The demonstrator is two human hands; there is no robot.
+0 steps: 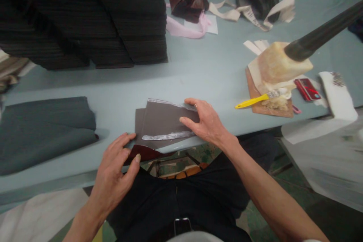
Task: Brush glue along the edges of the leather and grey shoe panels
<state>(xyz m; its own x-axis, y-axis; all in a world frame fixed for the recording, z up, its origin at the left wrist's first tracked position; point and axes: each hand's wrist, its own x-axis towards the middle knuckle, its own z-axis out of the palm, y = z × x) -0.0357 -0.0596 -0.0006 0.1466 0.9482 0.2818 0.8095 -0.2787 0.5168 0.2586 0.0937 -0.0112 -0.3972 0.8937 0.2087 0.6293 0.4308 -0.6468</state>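
A brown-grey panel [167,119] with whitish glue strips along two edges lies near the table's front edge. Under it shows a second piece of the same colour, whose near edge curls up to reveal a dark red face [144,152]. My left hand [115,166] has the thumb against this dark red flap and the fingers behind it, holding its left corner. Over the right end of the panel rests my right hand [208,123], thumb and index finger apart; its other fingers are partly hidden.
Tall stacks of dark sheets [136,22] stand at the back left. A folded dark green-grey piece [48,128] lies left. Right are a yellow-handled brush [252,102] on a brown board [256,107], a yellowish glue container [280,64] and a red box [307,89]. Scraps [187,2] lie behind.
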